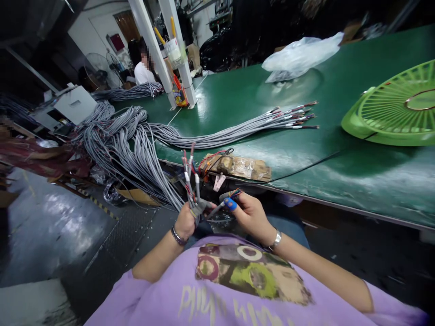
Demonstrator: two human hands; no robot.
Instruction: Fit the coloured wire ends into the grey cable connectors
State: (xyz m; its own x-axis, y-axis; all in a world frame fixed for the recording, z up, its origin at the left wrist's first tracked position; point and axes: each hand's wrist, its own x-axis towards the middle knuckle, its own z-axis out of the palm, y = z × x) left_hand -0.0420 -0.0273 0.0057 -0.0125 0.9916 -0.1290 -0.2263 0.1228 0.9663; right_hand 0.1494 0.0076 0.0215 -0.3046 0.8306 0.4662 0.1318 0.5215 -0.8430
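My left hand (188, 220) is closed round several grey cables (197, 183), whose stripped ends with white bands and reddish wires stick up above the fist. My right hand (250, 213), with blue covering on the thumb, pinches the end of a single grey cable (217, 209) just to the right. Thin coloured wires (235, 193) fan out from that end between the fingertips. From the left fist, the cables run back to a large heap of grey cables (118, 136) hanging over the table's edge.
On the green table (238, 90) lies a row of grey cables (231, 136) with stripped ends pointing right. A wooden board (249, 168) sits at the front edge, a green fan (397, 104) at right, a plastic bag (302, 54) behind. Another person (142, 72) is at the back left.
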